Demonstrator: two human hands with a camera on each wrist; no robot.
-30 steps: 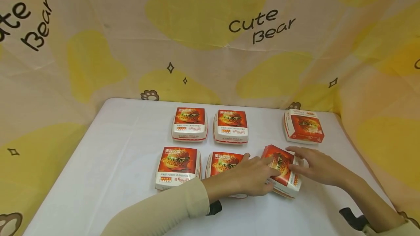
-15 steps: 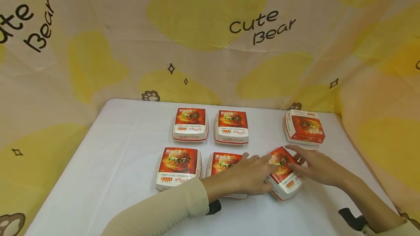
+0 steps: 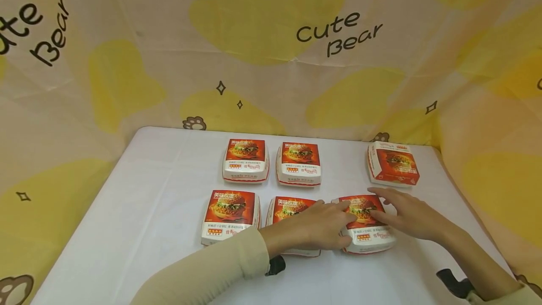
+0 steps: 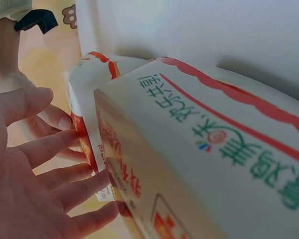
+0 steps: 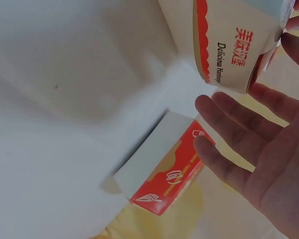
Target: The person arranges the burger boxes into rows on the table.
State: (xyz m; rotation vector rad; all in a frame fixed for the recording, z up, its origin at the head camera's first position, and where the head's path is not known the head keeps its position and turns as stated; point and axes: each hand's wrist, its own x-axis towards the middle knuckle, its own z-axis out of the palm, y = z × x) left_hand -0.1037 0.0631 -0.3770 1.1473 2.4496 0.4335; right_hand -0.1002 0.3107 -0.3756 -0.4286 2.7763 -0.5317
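Between the two hands lies a red-and-white burger box (image 3: 367, 235), its burger picture facing up. My left hand (image 3: 319, 228) reaches across the middle front box, with its fingertips (image 3: 350, 218) on the left part of that box's top. From the other side my right hand (image 3: 408, 213) lays its fingers along the right edge and top. In the left wrist view the fingers are spread and straight, beside the large near box (image 4: 199, 134) and the turned box (image 4: 84, 89) behind it. The right wrist view has the right hand's fingers loosely extended by the box's side (image 5: 229, 50).
Left of the held box stand a partly covered burger box (image 3: 292, 206) and another front box (image 3: 230, 215). Two more, a left back box (image 3: 244, 160) and a neighbouring box (image 3: 298, 163), sit behind. A differently turned box (image 3: 393, 164) lies at the white table's (image 3: 148, 178) back right.
The box between the hands has turned clockwise from a slant until its front edge runs roughly along the row. Both hands have stayed at it; the other boxes have not moved.
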